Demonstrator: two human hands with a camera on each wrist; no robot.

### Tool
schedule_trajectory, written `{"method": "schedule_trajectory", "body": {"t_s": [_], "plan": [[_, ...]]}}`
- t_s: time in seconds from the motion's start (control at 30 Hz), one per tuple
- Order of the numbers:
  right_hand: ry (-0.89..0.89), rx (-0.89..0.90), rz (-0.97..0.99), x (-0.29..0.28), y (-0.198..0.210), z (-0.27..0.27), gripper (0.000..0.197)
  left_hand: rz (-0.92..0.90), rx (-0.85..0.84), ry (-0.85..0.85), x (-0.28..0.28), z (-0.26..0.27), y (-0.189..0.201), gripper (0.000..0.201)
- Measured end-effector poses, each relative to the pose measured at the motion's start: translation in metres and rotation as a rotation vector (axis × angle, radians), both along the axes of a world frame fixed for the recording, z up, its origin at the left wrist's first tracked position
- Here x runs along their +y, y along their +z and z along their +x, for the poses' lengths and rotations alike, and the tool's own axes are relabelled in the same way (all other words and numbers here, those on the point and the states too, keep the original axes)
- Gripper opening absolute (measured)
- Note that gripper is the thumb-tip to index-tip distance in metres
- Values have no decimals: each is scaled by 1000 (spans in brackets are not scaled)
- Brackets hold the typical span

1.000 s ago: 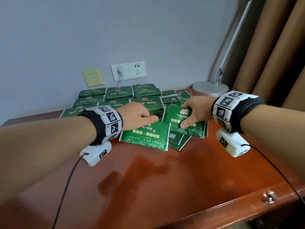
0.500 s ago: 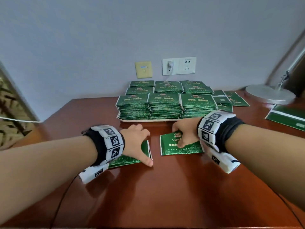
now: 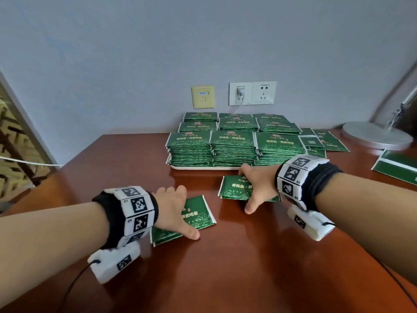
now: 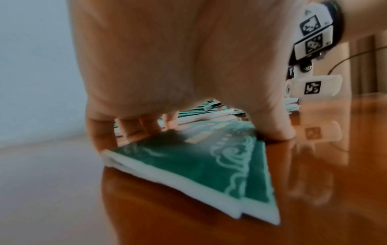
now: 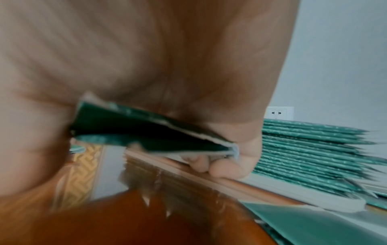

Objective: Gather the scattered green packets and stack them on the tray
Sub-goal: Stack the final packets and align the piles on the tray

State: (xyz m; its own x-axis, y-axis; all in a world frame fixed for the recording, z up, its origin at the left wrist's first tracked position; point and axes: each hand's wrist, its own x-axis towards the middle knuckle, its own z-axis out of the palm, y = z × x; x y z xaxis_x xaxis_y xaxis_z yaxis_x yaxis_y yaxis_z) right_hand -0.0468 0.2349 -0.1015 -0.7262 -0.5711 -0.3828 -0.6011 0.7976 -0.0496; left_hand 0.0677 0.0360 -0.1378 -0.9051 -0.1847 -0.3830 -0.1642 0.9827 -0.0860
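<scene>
Fingers of the left hand (image 3: 174, 211) lay spread over a small bundle of green packets (image 3: 196, 216) on the wooden table (image 3: 225, 267), thumb at the near edge. Beyond them the right hand (image 3: 257, 186) covered a second bundle (image 3: 234, 187), just before the tray (image 3: 203, 167) with its tall stacks (image 3: 234, 150). More loose packets (image 3: 325, 141) lay farther right, partly cut off by the stacks.

From the left wrist, the fingertips (image 4: 146, 127) pressed the far edge and the thumb (image 4: 274, 131) the side of two packets (image 4: 199, 164), slightly shifted on each other. They looked thin, light and glossy, so they would probably slide apart; a pinch across opposite edges seemed best.

From the right wrist, the curled fingers (image 5: 220, 167) clamped several packets (image 5: 150, 136) against the palm, raised off the table. Strong blur hid how many there were, and the thumb could not be made out.
</scene>
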Motion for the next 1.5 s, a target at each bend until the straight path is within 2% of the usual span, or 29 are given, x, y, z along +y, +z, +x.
{"method": "schedule_trajectory", "body": {"t_s": [0.1, 0.17, 0.33, 0.5, 0.63, 0.73, 0.97, 1.23, 1.5], "plan": [[4, -3, -43, -7, 3, -1, 91, 62, 22, -36, 1, 6, -3, 74], [19, 16, -67, -10, 6, -1, 90, 100, 25, -40, -1, 10, -3, 71], [73, 151, -121, -14, 20, -11, 94, 146, 1, -74, -11, 9, 20, 83], [58, 282, -149, -19, 38, -27, 96, 101, 133, -102, -27, -20, 62, 80], [51, 351, -141, -25, 50, -44, 95, 87, 264, -126, -42, -56, 91, 91], [31, 374, -133, -29, 57, -60, 93, 82, 296, -134, -54, -83, 102, 98], [-6, 397, -123, -55, 59, -94, 89, 49, 257, -184, -63, -137, 104, 90], [7, 393, -67, -72, 49, -112, 96, 70, 281, -223, -80, -164, 84, 98], [29, 367, -82, -60, 48, -103, 66, 100, 279, -209, -89, -150, 77, 81]]}}
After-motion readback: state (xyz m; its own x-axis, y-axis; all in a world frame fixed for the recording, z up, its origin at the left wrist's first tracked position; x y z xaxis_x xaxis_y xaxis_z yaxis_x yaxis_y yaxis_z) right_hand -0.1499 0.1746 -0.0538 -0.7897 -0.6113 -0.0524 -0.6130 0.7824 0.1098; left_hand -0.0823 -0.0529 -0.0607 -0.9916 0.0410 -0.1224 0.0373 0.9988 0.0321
